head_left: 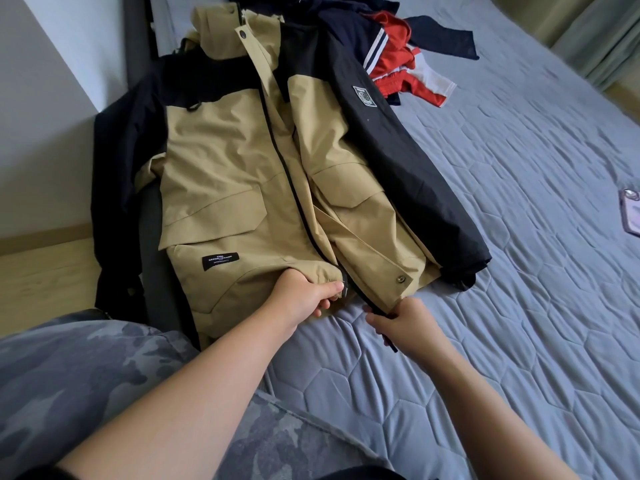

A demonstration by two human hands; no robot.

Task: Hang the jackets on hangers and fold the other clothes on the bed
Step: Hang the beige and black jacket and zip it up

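Observation:
A tan and black hooded jacket [235,174] lies front-up on the left side of the bed, its left sleeve hanging over the bed's edge. My left hand [304,296] grips the bottom hem of the jacket's left front panel by the zipper. My right hand [405,323] pinches the black zipper strip at the bottom of the right front panel. The front is parted at the hem. A pile of dark blue, red and white clothes [398,57] lies behind the jacket at the far end of the bed.
The bed is covered by a blue-grey quilted sheet [502,271]. A phone in a pale case [630,216] lies at the right edge. A white wall and wooden floor [41,278] are at the left. Green curtains [599,39] hang at the far right.

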